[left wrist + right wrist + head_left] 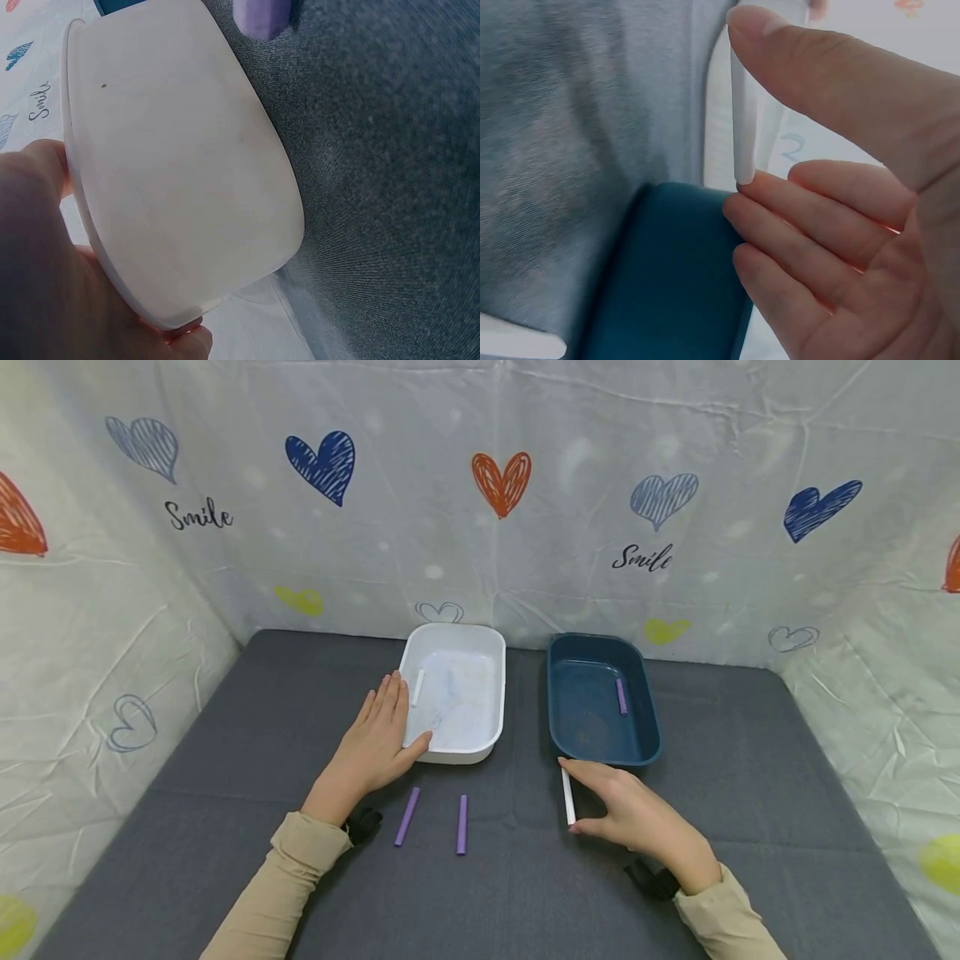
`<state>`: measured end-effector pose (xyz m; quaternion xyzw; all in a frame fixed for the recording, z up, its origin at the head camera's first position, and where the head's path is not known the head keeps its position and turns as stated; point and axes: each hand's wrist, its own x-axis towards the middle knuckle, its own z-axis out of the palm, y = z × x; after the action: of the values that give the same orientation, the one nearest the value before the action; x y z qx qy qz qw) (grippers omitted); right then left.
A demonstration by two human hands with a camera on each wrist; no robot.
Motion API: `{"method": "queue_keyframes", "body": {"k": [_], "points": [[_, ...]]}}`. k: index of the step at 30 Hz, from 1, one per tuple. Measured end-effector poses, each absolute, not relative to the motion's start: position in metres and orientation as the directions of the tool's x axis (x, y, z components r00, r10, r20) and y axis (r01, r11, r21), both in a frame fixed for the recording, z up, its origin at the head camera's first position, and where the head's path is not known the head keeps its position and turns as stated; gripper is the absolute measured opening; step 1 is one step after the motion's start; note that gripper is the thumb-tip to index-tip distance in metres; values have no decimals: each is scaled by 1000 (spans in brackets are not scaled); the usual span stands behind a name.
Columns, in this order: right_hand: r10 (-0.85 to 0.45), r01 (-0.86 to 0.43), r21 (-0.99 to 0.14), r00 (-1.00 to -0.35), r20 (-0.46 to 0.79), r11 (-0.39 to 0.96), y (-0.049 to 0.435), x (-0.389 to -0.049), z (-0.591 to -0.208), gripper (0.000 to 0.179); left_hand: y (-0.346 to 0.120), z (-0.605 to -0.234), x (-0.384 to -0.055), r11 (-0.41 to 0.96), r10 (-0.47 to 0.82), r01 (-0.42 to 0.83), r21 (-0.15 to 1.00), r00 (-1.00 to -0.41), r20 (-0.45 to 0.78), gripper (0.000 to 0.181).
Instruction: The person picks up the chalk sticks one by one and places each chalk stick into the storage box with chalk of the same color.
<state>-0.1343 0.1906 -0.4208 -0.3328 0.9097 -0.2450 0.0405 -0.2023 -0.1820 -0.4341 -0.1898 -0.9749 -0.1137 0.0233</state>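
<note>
Left hand: straight-fingered at the rim, likely steadying your white tub.
Right hand: you pinch the white stick endwise, likely for control.

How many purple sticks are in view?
3: one stick inside the blue tub; a second and third on the grey tabletop, in front of the white tub. Others may be hidden.

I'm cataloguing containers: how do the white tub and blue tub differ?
The white tub is pale, the blue tub dark. The white tub holds a white stick; the blue tub, a purple stick. The left hand touches the white tub, not the blue tub. Both are open-topped with rounded corners.
</note>
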Motion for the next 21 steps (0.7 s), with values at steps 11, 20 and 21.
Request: {"method": "queue_keyframes", "body": {"k": [11, 20, 21], "points": [[-639, -586, -480, -766, 68, 652, 179, -138, -414, 82, -184, -437, -206, 904, 364, 368, 215, -929, 58, 90], [-659, -617, -487, -745, 107, 619, 169, -141, -408, 83, -184, -438, -206, 901, 364, 370, 226, -929, 65, 89], [-660, -619, -489, -743, 112, 615, 168, -141, -407, 83, -184, -439, -206, 902, 364, 368, 225, -929, 62, 89]]}}
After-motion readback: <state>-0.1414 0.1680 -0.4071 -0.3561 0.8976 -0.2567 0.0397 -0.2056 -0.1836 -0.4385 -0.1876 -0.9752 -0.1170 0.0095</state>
